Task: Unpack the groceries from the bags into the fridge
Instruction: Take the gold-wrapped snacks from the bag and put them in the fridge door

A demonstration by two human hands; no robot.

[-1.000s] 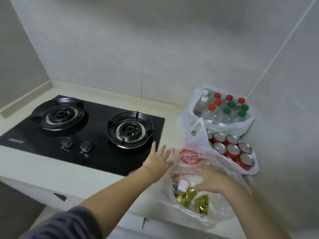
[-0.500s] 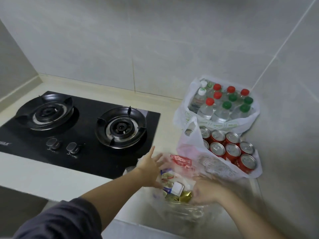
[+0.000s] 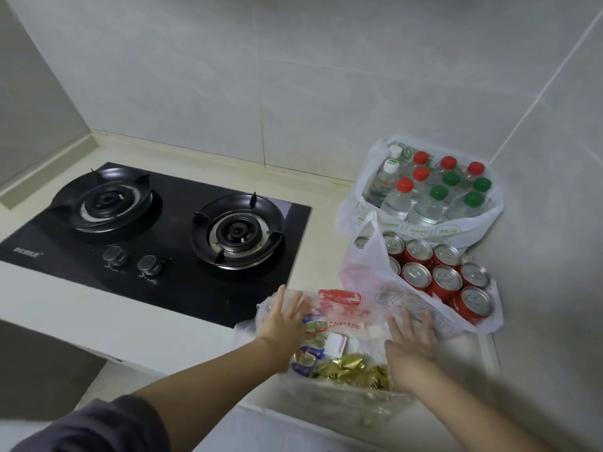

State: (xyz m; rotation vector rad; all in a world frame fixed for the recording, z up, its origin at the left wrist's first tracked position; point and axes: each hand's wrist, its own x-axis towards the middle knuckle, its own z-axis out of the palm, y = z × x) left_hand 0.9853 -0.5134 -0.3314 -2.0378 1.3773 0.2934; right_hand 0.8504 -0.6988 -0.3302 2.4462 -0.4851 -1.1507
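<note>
The hob [image 3: 173,203] is glossy black glass; its burners [image 3: 237,230] are dull black metal round bright metal rings; the counter [image 3: 98,314] round the hob is smooth, pale, matt; the tiles [image 3: 293,76] behind it are smooth, faintly sheened; right of the hob, the bags [image 3: 362,265] are thin, crinkled, translucent plastic; the cans [image 3: 443,278] have bare metal tops and glossy red sides; the bottles [image 3: 427,207] are clear plastic; the wrappers [image 3: 342,367] are shiny gold foil.

Black hob [image 3: 182,288], cream counter [image 3: 98,318]. Red cans [image 3: 443,278] with silver tops. Clear bottles [image 3: 427,207] with red, green and white caps. Clear bag [image 3: 339,298] with red print; gold and blue sweets [image 3: 342,370].
</note>
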